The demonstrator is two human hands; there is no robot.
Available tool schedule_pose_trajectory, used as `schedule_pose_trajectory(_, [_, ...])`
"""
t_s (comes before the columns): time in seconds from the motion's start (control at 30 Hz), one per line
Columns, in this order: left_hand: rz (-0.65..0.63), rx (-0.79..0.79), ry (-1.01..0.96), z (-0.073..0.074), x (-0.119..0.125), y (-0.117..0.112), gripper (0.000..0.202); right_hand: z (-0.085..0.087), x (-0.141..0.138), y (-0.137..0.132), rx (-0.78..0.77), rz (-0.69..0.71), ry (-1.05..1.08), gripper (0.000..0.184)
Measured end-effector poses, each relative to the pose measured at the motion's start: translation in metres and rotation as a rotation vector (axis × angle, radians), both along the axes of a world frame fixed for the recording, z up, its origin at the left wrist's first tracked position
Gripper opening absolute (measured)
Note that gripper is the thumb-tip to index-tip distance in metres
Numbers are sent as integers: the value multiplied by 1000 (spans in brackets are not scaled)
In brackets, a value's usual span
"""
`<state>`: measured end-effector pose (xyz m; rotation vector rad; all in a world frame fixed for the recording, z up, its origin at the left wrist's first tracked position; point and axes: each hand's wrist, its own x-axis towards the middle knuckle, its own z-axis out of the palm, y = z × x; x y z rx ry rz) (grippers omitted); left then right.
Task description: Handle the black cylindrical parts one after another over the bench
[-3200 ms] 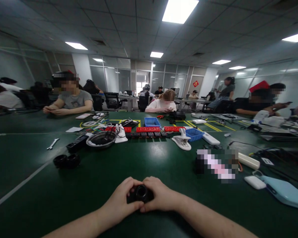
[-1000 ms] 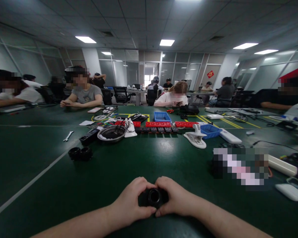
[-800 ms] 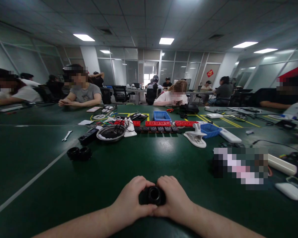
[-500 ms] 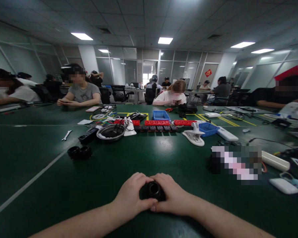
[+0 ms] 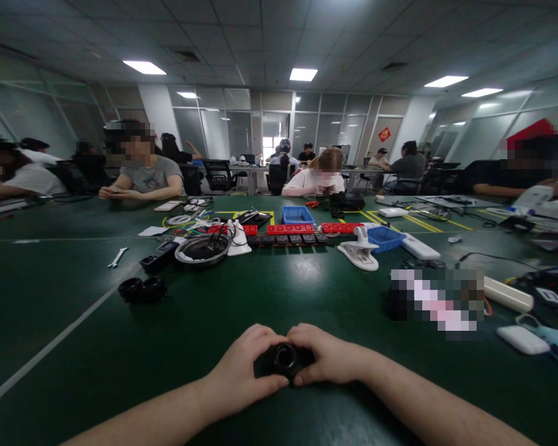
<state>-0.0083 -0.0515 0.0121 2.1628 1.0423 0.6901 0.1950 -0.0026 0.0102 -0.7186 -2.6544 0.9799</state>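
Both of my hands are closed around a small black round part [image 5: 285, 360] with a hole in its middle, held just above the green table [image 5: 270, 297] near its front edge. My left hand [image 5: 242, 368] wraps its left side with the thumb under it. My right hand [image 5: 328, 358] grips its right side, fingers curled over the top. Most of the part's body is hidden by my fingers.
Two black ring-shaped parts [image 5: 142, 289] lie to the left. A metal bowl [image 5: 203, 249], red and black socket strips [image 5: 294, 233], blue bins [image 5: 384, 238], a white clip [image 5: 359, 253], a wrench [image 5: 116, 257] and white devices [image 5: 519, 339] lie farther out. Several people sit around the table.
My hands have kept hold of the black part and shifted slightly around it. The view has swung a little, so the table's objects sit further left in frame.
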Motion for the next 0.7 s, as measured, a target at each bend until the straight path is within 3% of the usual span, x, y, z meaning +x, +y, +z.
schedule_pose_trajectory(0.13, [51,-48,7,2,2,-1,37,-2,0,1,-25,-48,-4,27])
schedule_pose_trajectory(0.3, [120,-76,29,2,8,-3,33,-7,-4,-4,-38,-218,-28,39])
schedule_pose_trajectory(0.57, [200,-8,13,-6,9,-3,33,-10,-21,-26,288,-471,-206,47])
schedule_pose_trajectory(0.7, [116,-8,-6,-5,3,1,36,-6,-15,-21,136,-321,-56,61])
